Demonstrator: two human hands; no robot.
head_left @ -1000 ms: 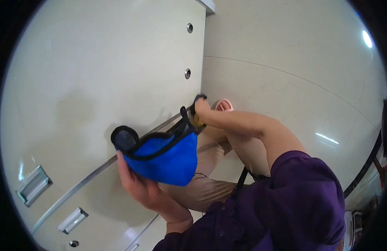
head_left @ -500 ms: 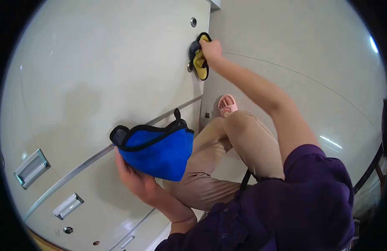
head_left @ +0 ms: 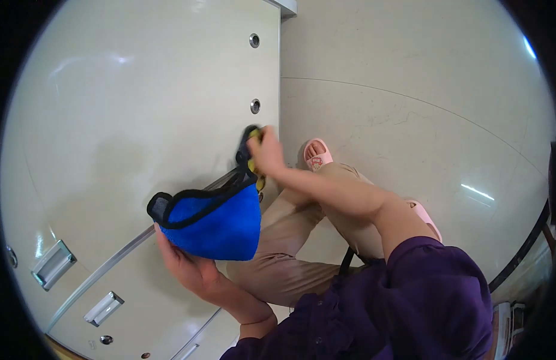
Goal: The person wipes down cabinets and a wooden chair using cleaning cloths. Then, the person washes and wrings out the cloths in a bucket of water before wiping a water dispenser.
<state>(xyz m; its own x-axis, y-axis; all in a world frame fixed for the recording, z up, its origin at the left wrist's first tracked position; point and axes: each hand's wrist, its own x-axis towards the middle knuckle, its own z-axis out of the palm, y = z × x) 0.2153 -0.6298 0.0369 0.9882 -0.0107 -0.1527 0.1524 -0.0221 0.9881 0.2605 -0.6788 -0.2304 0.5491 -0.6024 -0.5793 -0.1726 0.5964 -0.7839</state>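
My left hand is closed around the lower side of a blue cloth with black edging, folded so a grey inner face shows at its left corner. My right hand, slightly smeared by motion, grips a yellow and dark grey cloth with black edging. That cloth lies against the pale cabinet front, near its right edge and below two round metal locks. In this view its lower part meets the top of the blue cloth.
Metal recessed handles and a smaller handle sit on the cabinet at lower left. A round lock is above my right hand. Pale floor spreads at right, with my pink slippers on it.
My right hand has moved down and left with the yellow and grey cloth, from beside the locks to below them. My left hand and the blue cloth have shifted slightly left.
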